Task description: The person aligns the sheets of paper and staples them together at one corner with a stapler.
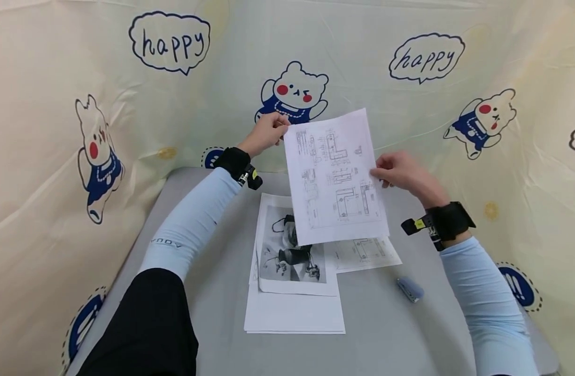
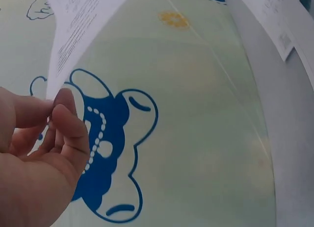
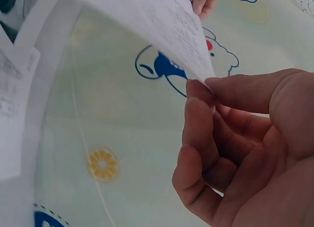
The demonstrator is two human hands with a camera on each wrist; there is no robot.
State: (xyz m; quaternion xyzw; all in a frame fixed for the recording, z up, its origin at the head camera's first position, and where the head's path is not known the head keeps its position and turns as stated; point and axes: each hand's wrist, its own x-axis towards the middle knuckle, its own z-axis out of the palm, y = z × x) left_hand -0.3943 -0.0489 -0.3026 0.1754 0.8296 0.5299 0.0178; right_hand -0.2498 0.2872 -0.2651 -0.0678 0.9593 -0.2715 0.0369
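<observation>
A white sheet of paper [image 1: 330, 177] printed with technical drawings is held up above the table, tilted slightly. The left hand [image 1: 266, 133] pinches its upper left corner between thumb and fingers, and in the left wrist view that corner [image 2: 61, 70] sits in the fingertips. On the opposite side, the right hand [image 1: 402, 172] pinches the right edge, also plain in the right wrist view, where the sheet [image 3: 162, 31] runs away from the fingers. Beneath it lies a stack of papers [image 1: 294, 316], topped by a sheet with a dark photo [image 1: 294, 256]. Another drawing sheet [image 1: 367, 256] pokes out, partly hidden.
A small blue-grey stapler [image 1: 410, 289] lies on the grey table [image 1: 376, 334], right of the stack. Behind the table hangs a pale cloth [image 1: 353, 52] with cartoon bears and lettering. Both wrists carry black straps with cameras.
</observation>
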